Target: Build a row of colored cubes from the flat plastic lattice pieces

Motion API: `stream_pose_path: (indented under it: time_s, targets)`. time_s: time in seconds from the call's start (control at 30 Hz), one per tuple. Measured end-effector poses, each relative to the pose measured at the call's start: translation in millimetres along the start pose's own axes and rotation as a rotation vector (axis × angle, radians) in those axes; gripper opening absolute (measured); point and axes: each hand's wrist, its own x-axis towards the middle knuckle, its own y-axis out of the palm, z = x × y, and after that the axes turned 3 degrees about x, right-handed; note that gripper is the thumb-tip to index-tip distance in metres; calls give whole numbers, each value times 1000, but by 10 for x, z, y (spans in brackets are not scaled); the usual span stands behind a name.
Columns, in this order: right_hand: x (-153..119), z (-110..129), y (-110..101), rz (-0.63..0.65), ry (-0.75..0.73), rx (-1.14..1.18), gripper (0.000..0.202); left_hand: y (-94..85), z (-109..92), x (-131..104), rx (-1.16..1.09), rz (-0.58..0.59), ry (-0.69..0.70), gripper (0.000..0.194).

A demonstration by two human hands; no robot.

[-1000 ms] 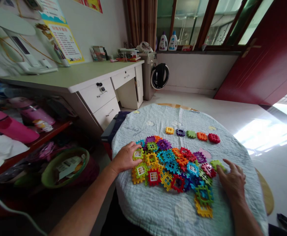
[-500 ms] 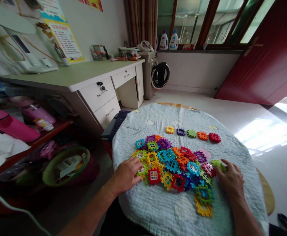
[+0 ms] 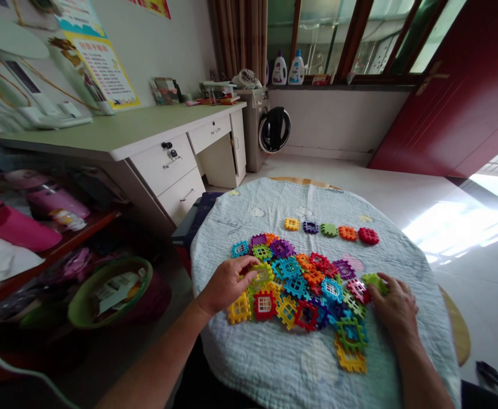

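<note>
Yellow-green window block (image 3: 264,274) — finger-pinched by left hand (image 3: 227,285). Lime block (image 3: 373,282) — touched by right hand (image 3: 396,305) (grip cannot be told).

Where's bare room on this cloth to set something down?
Bare cloth lies beyond the row of five pieces, up to the far edge, and between the heap and the near edge, left of the nearest yellow piece. The middle is crowded: the heap fills it between the left hand and right hand.

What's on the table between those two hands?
The head view shows a jumbled heap of colorful notched pieces between the left hand and the right hand, lying on the cloth.
</note>
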Motion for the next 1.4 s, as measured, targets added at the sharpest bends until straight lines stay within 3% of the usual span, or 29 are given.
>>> stream_pose_path:
  time_s: [0.07,0.23,0.37,0.53,0.73,0.93,1.13,1.4]
  targets:
    - [-3,6,2,-12,-6,3,57,89,-25,91,-10,-1,-21,22]
    - [-10,38,-5,-24,-17,-4,53,269,-6,156,301,-14,75,37]
    - [-8,58,-18,-5,-15,-26,54,286,-39,166,442,96,69,45]
    - [-4,59,-16,6,-10,-34,55,286,-128,231,499,122,46,39]
    - [-10,59,-8,-46,-20,38,56,90,-8,143,383,31,57,59]
    - [-5,101,18,-31,-136,171,59,-250,293,9,296,39,12,48]
    - [2,88,57,-16,-176,204,56,-169,482,10,249,85,-18,49]
    - [25,49,83,-16,-214,161,52,-133,484,56,278,147,-91,54]
